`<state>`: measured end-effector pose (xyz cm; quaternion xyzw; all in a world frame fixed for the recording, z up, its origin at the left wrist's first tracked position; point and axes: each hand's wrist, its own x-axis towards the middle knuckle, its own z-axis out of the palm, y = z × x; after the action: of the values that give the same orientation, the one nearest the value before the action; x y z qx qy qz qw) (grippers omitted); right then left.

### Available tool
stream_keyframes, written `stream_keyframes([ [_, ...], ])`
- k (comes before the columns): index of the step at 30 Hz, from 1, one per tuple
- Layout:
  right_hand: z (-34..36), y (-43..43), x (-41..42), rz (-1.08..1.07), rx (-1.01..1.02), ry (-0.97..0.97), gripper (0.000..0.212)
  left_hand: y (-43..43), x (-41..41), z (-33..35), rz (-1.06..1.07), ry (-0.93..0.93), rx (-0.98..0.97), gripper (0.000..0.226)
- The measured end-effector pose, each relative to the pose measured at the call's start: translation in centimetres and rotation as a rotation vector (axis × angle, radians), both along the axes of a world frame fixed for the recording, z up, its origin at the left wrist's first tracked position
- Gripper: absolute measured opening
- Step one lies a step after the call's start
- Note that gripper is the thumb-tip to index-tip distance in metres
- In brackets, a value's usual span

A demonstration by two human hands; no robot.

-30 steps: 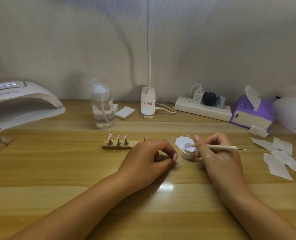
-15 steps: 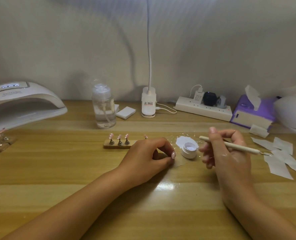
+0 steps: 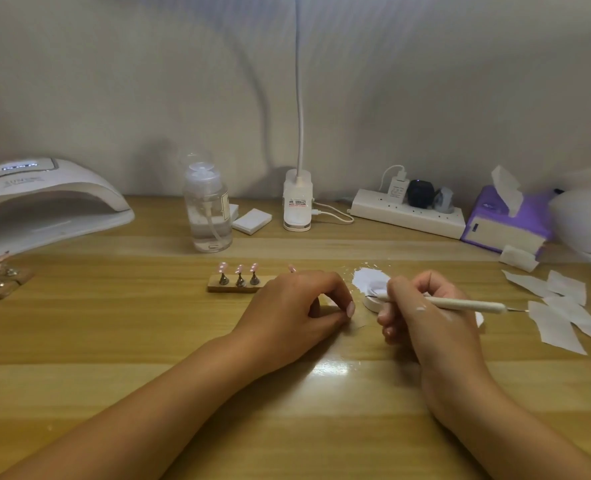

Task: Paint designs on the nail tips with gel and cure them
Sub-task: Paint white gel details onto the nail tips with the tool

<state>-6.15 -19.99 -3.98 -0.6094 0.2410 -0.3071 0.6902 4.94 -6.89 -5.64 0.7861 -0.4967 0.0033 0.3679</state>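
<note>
Head view. The table (image 3: pixel 114 341) meets the wall at its far edge, where a curing lamp (image 3: pixel 44 202), pump bottle (image 3: pixel 208 216), power strip (image 3: pixel 408 216) and tissue box (image 3: pixel 505 226) stand in line. A broad band of wood lies between that row and the forearms. Paper pieces (image 3: pixel 560 306) lie at the right.

A wooden holder (image 3: pixel 231 288) carries pink nail tips (image 3: pixel 239 269) at centre, its right end hidden by the left hand (image 3: pixel 297 306). That hand rests with fingers curled, thumb meeting forefinger; whether they pinch anything cannot be told. The right hand (image 3: pixel 425 317) grips a dotting pen (image 3: pixel 460 303), its inner end over the open gel jar (image 3: pixel 373 301), which sits between the hands.
</note>
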Motion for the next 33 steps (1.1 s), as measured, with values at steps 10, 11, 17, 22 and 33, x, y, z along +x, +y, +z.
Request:
stream_keyframes([
  [10,-0.26,0.35,0.16,0.002,-0.135,0.016,0.026,-0.12,0.04,0.04,-0.015,0.017,-0.027,0.011],
  [11,-0.29,0.27,0.18,0.001,-0.142,0.02,0.026,-0.11,0.03,0.03,-0.015,0.018,-0.024,0.011],
  [17,-0.56,0.06,0.23,0.014,-0.167,0.068,0.026,-0.14,0.01,-0.03,-0.008,0.006,-0.03,0.011],
  [22,-0.57,0.15,0.29,0.025,-0.178,0.084,0.031,-0.15,0.16,-0.03,-0.006,0.008,-0.035,0.011],
  [33,-0.36,0.44,0.19,0.049,-0.196,0.107,0.019,-0.17,0.15,0.16,0.002,0.022,-0.043,0.018],
])
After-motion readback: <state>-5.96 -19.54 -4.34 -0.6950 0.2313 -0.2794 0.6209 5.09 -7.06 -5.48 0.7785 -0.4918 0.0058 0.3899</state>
